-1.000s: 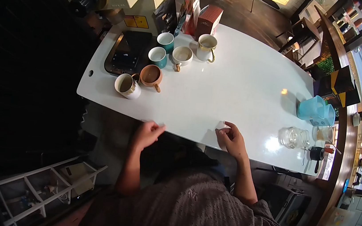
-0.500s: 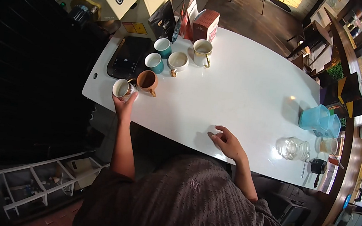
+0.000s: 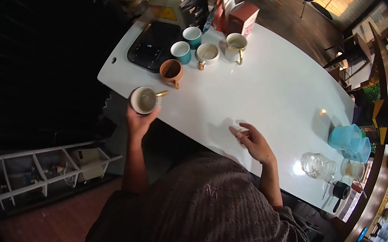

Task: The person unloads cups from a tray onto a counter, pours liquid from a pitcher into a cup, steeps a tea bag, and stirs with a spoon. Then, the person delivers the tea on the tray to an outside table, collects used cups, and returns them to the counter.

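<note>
My left hand is wrapped round a white mug with a gold handle, at the table's near left edge. My right hand hovers over the white table, fingers apart and holding nothing. Just beyond the held mug stands a brown cup. Behind it are two teal cups, a low cream cup and a taller white mug with a gold handle.
A black scale lies at the left, beside a cream machine. Bags and a red box stand at the back. On the right are blue containers, a glass jar and a black-handled tool.
My left hand has reached the white mug, closed on it and drawn it nearer, away from the brown cup. My right hand stays open over the table. The camera view has shifted.
</note>
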`<state>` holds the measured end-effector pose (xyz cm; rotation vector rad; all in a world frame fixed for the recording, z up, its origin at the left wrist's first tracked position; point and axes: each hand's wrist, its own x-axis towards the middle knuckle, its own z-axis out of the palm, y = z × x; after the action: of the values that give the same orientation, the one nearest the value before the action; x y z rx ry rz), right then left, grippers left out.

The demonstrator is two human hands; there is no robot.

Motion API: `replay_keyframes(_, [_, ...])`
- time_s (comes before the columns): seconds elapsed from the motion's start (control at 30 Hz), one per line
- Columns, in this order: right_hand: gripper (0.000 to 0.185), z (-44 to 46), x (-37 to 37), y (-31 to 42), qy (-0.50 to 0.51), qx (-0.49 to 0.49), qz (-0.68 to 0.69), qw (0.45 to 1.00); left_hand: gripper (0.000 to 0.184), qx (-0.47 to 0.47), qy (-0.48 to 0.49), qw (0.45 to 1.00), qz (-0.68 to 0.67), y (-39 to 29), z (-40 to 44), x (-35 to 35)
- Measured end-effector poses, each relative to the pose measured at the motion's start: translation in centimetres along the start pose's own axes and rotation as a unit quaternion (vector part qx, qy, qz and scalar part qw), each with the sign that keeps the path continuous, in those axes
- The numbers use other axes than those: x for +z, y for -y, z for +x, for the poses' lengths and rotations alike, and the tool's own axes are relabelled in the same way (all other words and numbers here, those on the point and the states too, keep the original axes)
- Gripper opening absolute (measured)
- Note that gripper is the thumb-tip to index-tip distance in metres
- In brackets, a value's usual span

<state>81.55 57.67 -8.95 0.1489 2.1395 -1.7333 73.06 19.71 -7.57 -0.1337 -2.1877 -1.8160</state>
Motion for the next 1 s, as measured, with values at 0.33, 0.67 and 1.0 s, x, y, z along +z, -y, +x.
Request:
replay_keyframes(0.33, [0.031, -0.2, 0.7, 3.7, -0.057, -0.098, -0.08, 0.99, 0.074, 0.06, 0.255, 0.963, 0.056, -2.7, -2.2, 11.0])
replay_keyframes(0.67, [0.032, -3.8, -0.9, 1.6, -0.136, -0.126, -0.123, 0.975, 0.077, 0.017, 0.371, 0.928, 0.021, -1.9, -2.8, 16.4])
replay_keyframes(1.0, [0.036, -5.2, -2.3, 1.0, -0.184, -0.121, -0.112, 0.969, 0.079, -0.044, 0.442, 0.895, -0.031, -0.7, -1.8, 20.2])
